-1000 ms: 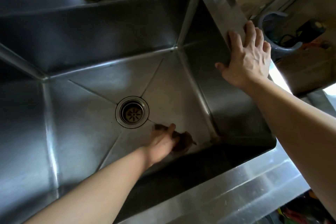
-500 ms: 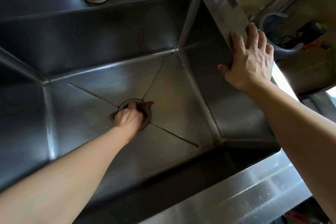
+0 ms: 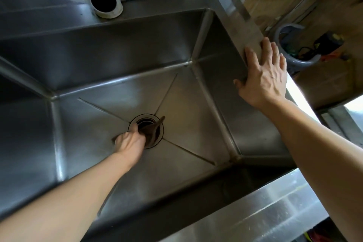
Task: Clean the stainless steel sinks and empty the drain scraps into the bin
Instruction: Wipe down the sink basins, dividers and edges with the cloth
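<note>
Head view: round steel drain opening sits at the centre of the deep stainless steel sink basin, where the four floor creases meet. Left hand is at its near-left edge, fingers curled round a dark brown rag and pressing it down into the opening; one corner of the rag sticks up at the far right of the ring. Whether a strainer basket is seated inside cannot be told; the rag and fingers hide it.

Right hand rests on the steel right rim of the basin, fingers spread flat, thumb hooked over the inner edge, bracing the reach.

Judgement: the step in hand is wiping the drain. To do it well, work the rag round the inside of the ring and its lip, keep scraps gathered in the cloth instead of pushing them down, and hold the brace firm.

White plastic pipe end lies on the far ledge.

Against the frame half a second back, the left hand has shifted to the near-left of the ring and more of the opening shows; the right hand has not moved.
</note>
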### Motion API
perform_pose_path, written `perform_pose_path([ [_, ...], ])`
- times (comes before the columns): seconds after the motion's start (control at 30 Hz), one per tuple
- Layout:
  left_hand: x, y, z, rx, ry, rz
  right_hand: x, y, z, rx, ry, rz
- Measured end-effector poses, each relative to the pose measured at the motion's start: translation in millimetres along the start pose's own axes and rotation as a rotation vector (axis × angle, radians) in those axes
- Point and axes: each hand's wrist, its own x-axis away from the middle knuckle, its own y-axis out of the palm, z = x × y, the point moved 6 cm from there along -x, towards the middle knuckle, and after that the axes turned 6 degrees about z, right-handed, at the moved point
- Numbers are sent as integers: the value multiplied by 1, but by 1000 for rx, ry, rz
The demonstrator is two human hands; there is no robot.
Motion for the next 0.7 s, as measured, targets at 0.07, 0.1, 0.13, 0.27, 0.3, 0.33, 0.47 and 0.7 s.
perform_pose_path([
  [0.07, -4, -7, -9, 35, -57, 25, 9, 0, -7, -11, 21, -4],
  [0.1, -4, -11, -14, 61, -78, 25, 14, 0, -14, -23, 29, -12],
  [0.13, -2, -17, -17, 69, -74, 24, 20, -2, -22, -41, 18, -19],
  [0.27, 7, -39, -12, 49, 143, 57, 54, -2, -77, -191, -199, -149],
  [0.3, 8, -43, -8, 56, 198, 69, 62, 3, -92, -235, -232, -234],
  [0.33, 9, -46, -5, 50, 233, 55, 70, 9, -105, -261, -246, -330],
  [0.47, 9, -54, -5, 68, 189, -4, 85, 21, -136, -357, -157, -504],
  [0.7, 15, -87, -30, 358, 15, -83, 92, 13, -161, -393, -101, -590],
])
